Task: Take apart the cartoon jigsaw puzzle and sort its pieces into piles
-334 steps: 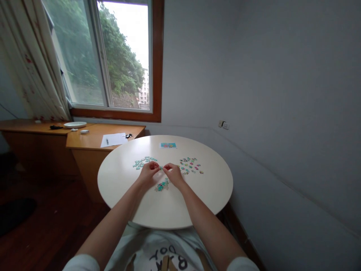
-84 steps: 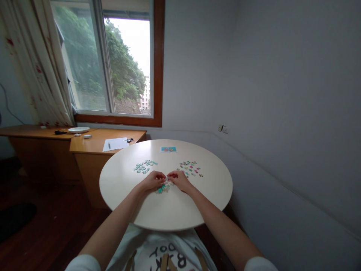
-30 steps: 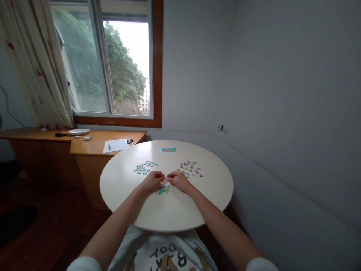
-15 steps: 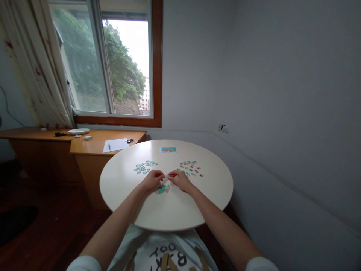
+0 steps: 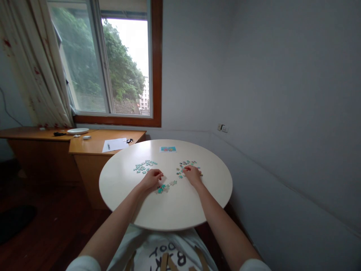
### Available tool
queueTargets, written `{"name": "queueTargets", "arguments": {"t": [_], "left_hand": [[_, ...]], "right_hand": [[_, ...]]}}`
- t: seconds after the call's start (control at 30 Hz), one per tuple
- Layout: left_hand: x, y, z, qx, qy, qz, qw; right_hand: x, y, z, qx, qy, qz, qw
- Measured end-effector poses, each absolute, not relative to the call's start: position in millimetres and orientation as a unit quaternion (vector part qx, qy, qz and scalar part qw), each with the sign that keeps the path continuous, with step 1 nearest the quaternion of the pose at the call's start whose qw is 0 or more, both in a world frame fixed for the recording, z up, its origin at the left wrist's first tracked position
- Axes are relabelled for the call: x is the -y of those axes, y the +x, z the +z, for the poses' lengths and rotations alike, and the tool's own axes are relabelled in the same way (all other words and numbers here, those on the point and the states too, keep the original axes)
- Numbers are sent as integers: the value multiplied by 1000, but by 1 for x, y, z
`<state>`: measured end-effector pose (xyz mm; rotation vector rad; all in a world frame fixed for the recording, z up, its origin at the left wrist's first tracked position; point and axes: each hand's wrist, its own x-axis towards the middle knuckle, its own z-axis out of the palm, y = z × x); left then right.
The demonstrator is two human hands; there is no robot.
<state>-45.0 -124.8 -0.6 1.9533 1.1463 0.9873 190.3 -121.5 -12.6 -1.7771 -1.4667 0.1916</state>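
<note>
My left hand [image 5: 152,179] rests over the table left of centre, its fingers curled together. Whatever may be in them is too small or hidden to make out. Below its fingertips lies a small cluster of teal and pale jigsaw pieces [image 5: 162,189], with a short pale joined strip [image 5: 173,183] beside it. My right hand [image 5: 193,176] is over the multicoloured loose jigsaw pieces [image 5: 180,174] on the right, covering part of them. Its thumb and fingertips are pinched together; I cannot tell what is between them. Another group of teal pieces [image 5: 141,168] lies beyond my left hand.
A blue picture card [image 5: 168,149] lies at the far side of the round white table [image 5: 121,188]. Behind left, a wooden desk [image 5: 93,146] bears a white plate [image 5: 78,131], a paper sheet [image 5: 114,145] and keys [image 5: 129,140]. A wall [image 5: 270,113] stands at the right.
My right hand has moved away from my left, rightward onto the multicoloured pieces. My left hand has shifted slightly left. The pale strip between them now shows more fully.
</note>
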Motion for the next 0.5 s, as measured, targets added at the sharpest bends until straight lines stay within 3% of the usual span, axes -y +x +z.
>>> {"name": "queueTargets", "arguments": {"t": [0.17, 0.5], "left_hand": [[126, -45, 1, -439, 744, 380, 331], [130, -44, 4, -450, 738, 377, 333]], "right_hand": [[129, 181, -9, 628, -698, 36, 344], [122, 160, -11, 698, -648, -13, 306]]}}
